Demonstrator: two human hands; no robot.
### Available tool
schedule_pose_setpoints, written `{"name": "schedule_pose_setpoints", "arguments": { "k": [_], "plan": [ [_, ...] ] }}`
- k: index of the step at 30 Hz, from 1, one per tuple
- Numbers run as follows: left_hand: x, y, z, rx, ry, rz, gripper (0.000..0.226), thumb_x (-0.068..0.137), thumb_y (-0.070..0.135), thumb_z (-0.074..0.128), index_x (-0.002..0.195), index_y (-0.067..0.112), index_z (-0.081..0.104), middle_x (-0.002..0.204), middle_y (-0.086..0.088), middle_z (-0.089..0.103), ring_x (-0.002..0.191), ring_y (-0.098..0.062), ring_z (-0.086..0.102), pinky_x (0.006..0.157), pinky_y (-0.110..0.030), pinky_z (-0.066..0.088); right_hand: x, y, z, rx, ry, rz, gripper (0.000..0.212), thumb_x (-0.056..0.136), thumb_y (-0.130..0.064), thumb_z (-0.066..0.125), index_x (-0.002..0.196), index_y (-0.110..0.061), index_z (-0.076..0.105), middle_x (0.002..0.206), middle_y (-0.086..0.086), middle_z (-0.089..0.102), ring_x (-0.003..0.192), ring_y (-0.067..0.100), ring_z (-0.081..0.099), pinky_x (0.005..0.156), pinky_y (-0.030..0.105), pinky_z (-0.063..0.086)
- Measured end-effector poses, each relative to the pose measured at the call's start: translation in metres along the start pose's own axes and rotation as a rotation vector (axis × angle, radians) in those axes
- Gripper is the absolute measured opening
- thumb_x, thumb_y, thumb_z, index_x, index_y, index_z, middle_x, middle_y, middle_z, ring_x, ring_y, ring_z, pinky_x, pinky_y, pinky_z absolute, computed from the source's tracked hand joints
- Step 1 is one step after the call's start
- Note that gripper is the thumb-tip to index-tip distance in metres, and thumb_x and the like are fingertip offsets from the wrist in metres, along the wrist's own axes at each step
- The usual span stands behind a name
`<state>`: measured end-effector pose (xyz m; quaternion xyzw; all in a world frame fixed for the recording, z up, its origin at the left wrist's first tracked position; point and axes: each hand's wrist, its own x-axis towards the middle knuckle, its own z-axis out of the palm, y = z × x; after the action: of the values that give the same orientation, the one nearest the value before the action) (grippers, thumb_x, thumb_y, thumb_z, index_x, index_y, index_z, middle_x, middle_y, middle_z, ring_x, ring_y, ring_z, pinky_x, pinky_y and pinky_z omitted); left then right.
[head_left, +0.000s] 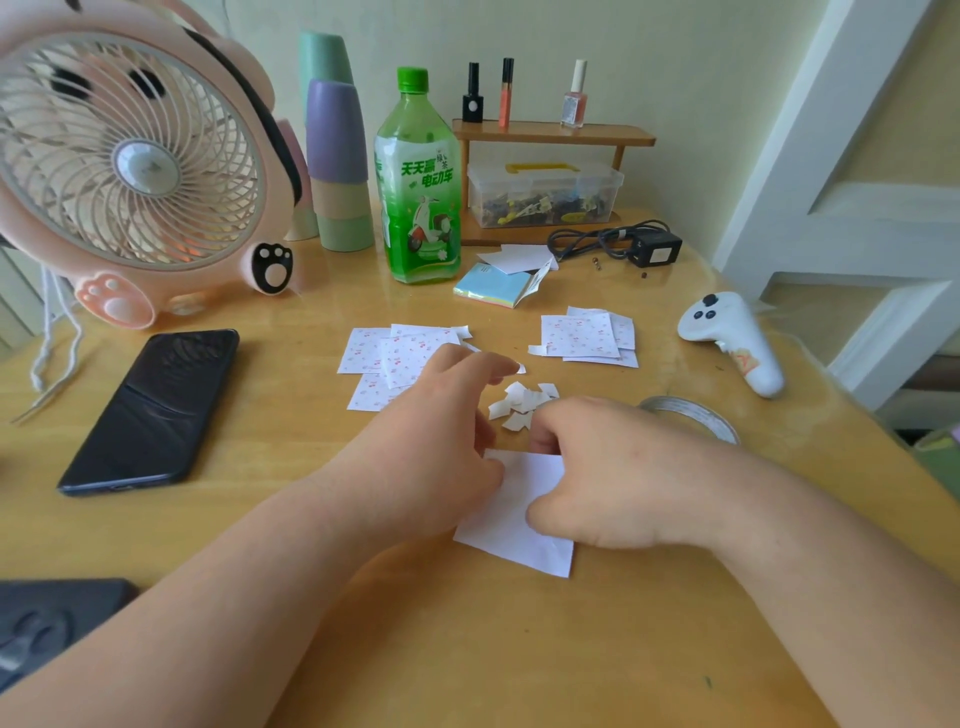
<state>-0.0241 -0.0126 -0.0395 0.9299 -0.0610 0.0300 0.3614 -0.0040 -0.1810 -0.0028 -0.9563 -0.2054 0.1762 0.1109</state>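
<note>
A white square of paper lies on the wooden table in front of me. My right hand rests on its right half, fingers curled down onto the top edge. My left hand is at the paper's upper left corner, its index finger and thumb pinching a tiny white strip. Just beyond my hands lies a small heap of white paper scraps. Two piles of cherry-print paper squares lie further back, one on the left and one on the right.
A tape roll lies right of my right hand. A black phone is at left, a pink fan behind it. A green bottle, stacked cups, sticky notes, a shelf, a charger and a white controller stand further back.
</note>
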Motion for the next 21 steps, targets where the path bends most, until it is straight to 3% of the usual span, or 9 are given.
{"name": "schedule_pose_setpoints", "arguments": {
  "k": [5, 8, 10, 12, 15, 17, 19, 21],
  "plan": [
    [0.002, -0.003, -0.002, -0.138, 0.074, -0.035, 0.065, 0.083, 0.002, 0.066, 0.135, 0.038, 0.051, 0.123, 0.024, 0.050, 0.082, 0.005, 0.066, 0.068, -0.008, 0.046, 0.009, 0.008, 0.007, 0.173, 0.097, -0.047, 0.033, 0.082, -0.015, 0.061, 0.104, -0.037, 0.049, 0.093, -0.013, 0.057, 0.077, 0.005, 0.056, 0.057, 0.024, 0.043],
    [0.003, -0.003, -0.004, -0.238, 0.110, -0.079, 0.062, 0.085, 0.003, 0.068, 0.133, 0.039, 0.052, 0.121, 0.022, 0.059, 0.073, 0.003, 0.066, 0.057, -0.010, 0.046, 0.018, 0.014, 0.008, 0.369, 0.177, -0.066, 0.036, 0.082, -0.012, 0.063, 0.107, -0.035, 0.054, 0.091, -0.011, 0.061, 0.067, 0.003, 0.055, 0.054, 0.018, 0.037],
    [0.003, -0.002, -0.004, -0.386, 0.145, -0.124, 0.060, 0.084, 0.003, 0.071, 0.130, 0.038, 0.057, 0.115, 0.022, 0.063, 0.072, -0.003, 0.069, 0.050, -0.020, 0.049, 0.019, 0.017, 0.003, 0.553, 0.247, -0.090, 0.034, 0.078, -0.012, 0.065, 0.106, -0.030, 0.059, 0.082, -0.011, 0.064, 0.053, 0.001, 0.051, 0.049, 0.014, 0.035],
    [0.004, 0.000, -0.005, -0.536, 0.188, -0.172, 0.059, 0.081, 0.001, 0.075, 0.128, 0.035, 0.061, 0.115, 0.019, 0.065, 0.077, -0.012, 0.073, 0.059, -0.029, 0.056, 0.019, 0.020, -0.002, 0.752, 0.281, -0.100, 0.038, 0.067, -0.020, 0.063, 0.104, -0.027, 0.063, 0.070, -0.014, 0.063, 0.048, 0.003, 0.047, 0.046, 0.012, 0.034],
    [0.005, 0.002, -0.002, -0.764, 0.231, -0.238, 0.064, 0.067, 0.004, 0.087, 0.123, 0.028, 0.067, 0.118, 0.011, 0.066, 0.075, -0.011, 0.067, 0.070, -0.026, 0.055, 0.018, 0.022, -0.002, 0.887, 0.288, -0.093, 0.046, 0.060, -0.027, 0.056, 0.104, -0.030, 0.065, 0.056, -0.015, 0.047, 0.053, 0.006, 0.042, 0.049, 0.018, 0.033],
    [0.006, 0.003, 0.000, -0.905, 0.242, -0.292, 0.067, 0.055, 0.010, 0.084, 0.119, 0.025, 0.070, 0.116, 0.006, 0.068, 0.076, -0.014, 0.063, 0.075, -0.030, 0.051, 0.018, 0.021, 0.000, 0.899, 0.303, -0.090, 0.044, 0.061, -0.031, 0.058, 0.104, -0.032, 0.066, 0.062, -0.015, 0.043, 0.058, 0.002, 0.043, 0.054, 0.021, 0.030],
    [0.006, 0.003, 0.002, -1.006, 0.221, -0.321, 0.065, 0.052, 0.009, 0.081, 0.116, 0.020, 0.071, 0.114, 0.003, 0.068, 0.078, -0.016, 0.063, 0.074, -0.031, 0.049, 0.019, 0.020, 0.002, 0.906, 0.323, -0.088, 0.043, 0.062, -0.032, 0.062, 0.104, -0.032, 0.068, 0.078, -0.012, 0.053, 0.074, 0.001, 0.053, 0.062, 0.022, 0.034],
    [0.006, 0.003, 0.002, -1.060, 0.205, -0.325, 0.064, 0.053, 0.006, 0.080, 0.115, 0.017, 0.072, 0.111, 0.001, 0.068, 0.079, -0.016, 0.063, 0.071, -0.031, 0.048, 0.020, 0.021, 0.001, 0.974, 0.311, -0.077, 0.034, 0.066, -0.025, 0.067, 0.100, -0.023, 0.072, 0.089, -0.001, 0.065, 0.084, 0.014, 0.061, 0.068, 0.027, 0.041]
  ]
}}
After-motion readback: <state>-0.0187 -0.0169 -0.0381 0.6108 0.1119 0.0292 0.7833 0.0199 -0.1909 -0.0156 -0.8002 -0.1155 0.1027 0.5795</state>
